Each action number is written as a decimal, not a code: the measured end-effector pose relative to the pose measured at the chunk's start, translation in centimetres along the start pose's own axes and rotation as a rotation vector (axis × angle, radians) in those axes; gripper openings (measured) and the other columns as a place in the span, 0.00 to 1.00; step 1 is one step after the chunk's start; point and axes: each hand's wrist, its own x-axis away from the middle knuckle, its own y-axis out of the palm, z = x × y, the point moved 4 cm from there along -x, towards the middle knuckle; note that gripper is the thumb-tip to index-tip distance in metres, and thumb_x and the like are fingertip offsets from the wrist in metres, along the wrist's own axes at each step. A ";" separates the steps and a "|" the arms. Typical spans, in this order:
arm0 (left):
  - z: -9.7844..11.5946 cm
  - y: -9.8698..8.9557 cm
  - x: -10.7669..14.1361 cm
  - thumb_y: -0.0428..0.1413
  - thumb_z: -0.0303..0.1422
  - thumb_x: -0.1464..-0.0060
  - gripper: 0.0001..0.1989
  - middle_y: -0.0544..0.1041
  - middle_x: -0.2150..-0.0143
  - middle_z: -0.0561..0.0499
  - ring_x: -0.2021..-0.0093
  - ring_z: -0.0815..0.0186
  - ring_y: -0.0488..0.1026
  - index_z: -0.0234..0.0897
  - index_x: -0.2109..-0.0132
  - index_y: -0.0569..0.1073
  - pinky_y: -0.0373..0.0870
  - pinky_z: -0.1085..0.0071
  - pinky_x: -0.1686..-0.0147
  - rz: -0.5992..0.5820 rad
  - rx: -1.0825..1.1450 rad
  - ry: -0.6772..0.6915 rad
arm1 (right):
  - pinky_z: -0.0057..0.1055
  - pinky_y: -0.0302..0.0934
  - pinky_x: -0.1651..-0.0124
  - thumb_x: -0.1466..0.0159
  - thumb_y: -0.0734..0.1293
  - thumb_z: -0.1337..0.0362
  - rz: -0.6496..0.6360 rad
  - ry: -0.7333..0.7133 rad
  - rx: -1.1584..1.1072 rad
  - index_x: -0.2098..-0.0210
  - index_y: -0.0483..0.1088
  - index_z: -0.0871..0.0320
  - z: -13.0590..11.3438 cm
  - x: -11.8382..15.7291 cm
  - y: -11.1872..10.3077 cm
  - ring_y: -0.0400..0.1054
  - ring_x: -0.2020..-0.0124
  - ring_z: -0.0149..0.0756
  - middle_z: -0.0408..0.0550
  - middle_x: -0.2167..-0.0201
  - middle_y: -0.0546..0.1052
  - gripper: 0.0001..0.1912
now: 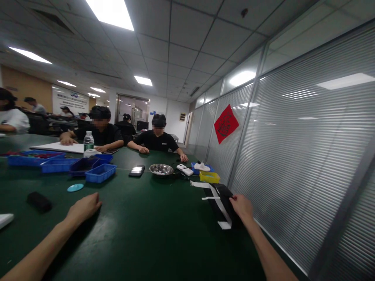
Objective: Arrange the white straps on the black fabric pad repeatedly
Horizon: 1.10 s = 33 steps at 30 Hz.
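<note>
My left hand (84,207) rests on the green table (140,234) with its fingers curled in, and nothing shows in it. A light-blue round lid (75,187) lies just beyond it, and a dark block-like thing (39,201) is to its left. Over at the table's right edge, my right hand (242,207) pinches the edge of a black, flat, sheet-like thing (227,195). White strips (222,207) run along and stick out from this black thing; its exact kind cannot be made out.
Blue trays (101,173) and a water bottle (88,142) stand at the left. Farther ahead are a phone (136,171), a metal bowl (161,169) and a yellow tray (209,177). Two people sit across the table. A glass partition (293,156) borders the right.
</note>
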 end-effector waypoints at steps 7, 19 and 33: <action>0.4 -0.4 0.4 0.44 0.36 0.42 0.09 0.76 0.62 0.43 0.63 0.59 0.73 0.37 0.64 0.65 0.63 0.68 0.68 -0.053 -0.004 -0.005 | 0.33 0.63 0.61 0.40 0.61 0.62 -0.048 0.103 0.069 0.63 0.77 0.60 3.7 -0.4 1.1 0.73 0.58 0.47 0.58 0.63 0.79 0.14; 0.2 -0.2 0.2 0.45 0.36 0.42 0.09 0.76 0.61 0.42 0.63 0.58 0.73 0.36 0.64 0.65 0.63 0.68 0.68 -0.072 0.014 0.001 | 0.40 0.64 0.59 0.37 0.59 0.55 -0.066 0.156 0.132 0.58 0.72 0.64 3.4 1.2 0.2 0.71 0.56 0.52 0.63 0.58 0.76 0.20; 0.6 -0.3 0.5 0.45 0.36 0.43 0.09 0.75 0.59 0.40 0.62 0.58 0.72 0.35 0.63 0.65 0.62 0.68 0.66 -0.045 -0.003 0.012 | 0.32 0.63 0.70 0.49 0.65 0.51 -0.243 0.218 -0.352 0.57 0.67 0.61 5.6 6.6 1.9 0.74 0.69 0.43 0.51 0.71 0.79 0.25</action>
